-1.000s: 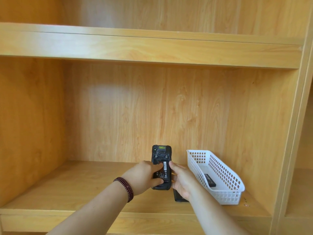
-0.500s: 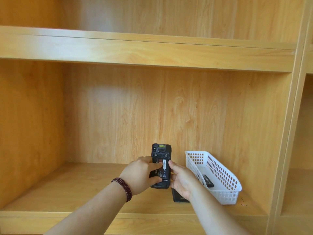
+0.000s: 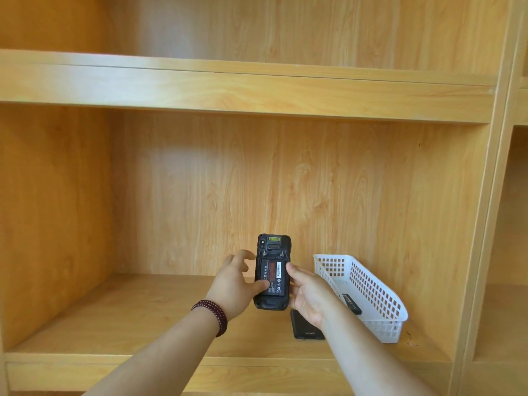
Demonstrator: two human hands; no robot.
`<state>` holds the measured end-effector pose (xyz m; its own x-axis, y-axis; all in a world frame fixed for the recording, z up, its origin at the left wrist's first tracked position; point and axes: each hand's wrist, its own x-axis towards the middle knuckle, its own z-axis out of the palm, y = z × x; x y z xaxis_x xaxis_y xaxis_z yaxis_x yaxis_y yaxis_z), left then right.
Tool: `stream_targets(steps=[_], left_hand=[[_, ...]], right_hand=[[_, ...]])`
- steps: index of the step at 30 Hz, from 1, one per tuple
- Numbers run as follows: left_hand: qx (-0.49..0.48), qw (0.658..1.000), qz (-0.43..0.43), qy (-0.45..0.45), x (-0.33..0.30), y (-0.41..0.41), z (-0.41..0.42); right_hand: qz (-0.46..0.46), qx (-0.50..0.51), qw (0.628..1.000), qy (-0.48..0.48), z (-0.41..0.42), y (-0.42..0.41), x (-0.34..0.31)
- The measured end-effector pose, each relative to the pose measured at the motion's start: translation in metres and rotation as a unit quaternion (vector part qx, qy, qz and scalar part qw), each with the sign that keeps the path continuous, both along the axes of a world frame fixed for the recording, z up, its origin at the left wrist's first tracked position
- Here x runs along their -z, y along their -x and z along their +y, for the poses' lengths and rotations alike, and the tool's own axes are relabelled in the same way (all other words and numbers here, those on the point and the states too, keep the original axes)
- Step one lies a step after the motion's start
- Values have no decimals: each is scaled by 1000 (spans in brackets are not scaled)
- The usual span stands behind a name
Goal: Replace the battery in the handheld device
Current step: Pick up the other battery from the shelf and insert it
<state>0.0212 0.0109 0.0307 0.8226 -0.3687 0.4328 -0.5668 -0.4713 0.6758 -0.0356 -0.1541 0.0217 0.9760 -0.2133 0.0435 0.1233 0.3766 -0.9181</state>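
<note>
A black handheld device (image 3: pixel 273 247) is held upright above the shelf, its back toward me with the cover off. A labelled battery (image 3: pixel 275 277) sits in its open compartment. My right hand (image 3: pixel 307 292) grips the device along its right edge. My left hand (image 3: pixel 233 284) has its fingers spread and its thumb pressed on the battery's lower left. A black flat cover (image 3: pixel 305 328) lies on the shelf under my right wrist. Another black battery (image 3: pixel 352 304) lies inside the white basket (image 3: pixel 380 298).
The wooden shelf board (image 3: pixel 137 315) stretches to the left of my hands. The basket stands against the right side wall (image 3: pixel 457 224) of the compartment. Another shelf board (image 3: pixel 243 87) runs overhead.
My left hand has opened its fingers off the device's left side, leaving only the thumb on the battery. The device has shifted slightly upward and the battery label shows more fully.
</note>
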Motion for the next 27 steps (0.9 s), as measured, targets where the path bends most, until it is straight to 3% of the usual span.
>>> stream_targets(steps=[3, 5, 11, 27], left_hand=[[69, 965, 237, 87, -10, -3, 3], [110, 937, 303, 132, -17, -1, 5], [133, 930, 308, 153, -20, 1, 9], [131, 961, 208, 127, -7, -6, 6]], right_hand=[[-10, -12, 1000, 6, 1, 1, -4], [-12, -31, 999, 15, 2, 1, -5], [-17, -78, 995, 58, 0, 3, -6], [-53, 5, 988, 145, 4, -6, 7]])
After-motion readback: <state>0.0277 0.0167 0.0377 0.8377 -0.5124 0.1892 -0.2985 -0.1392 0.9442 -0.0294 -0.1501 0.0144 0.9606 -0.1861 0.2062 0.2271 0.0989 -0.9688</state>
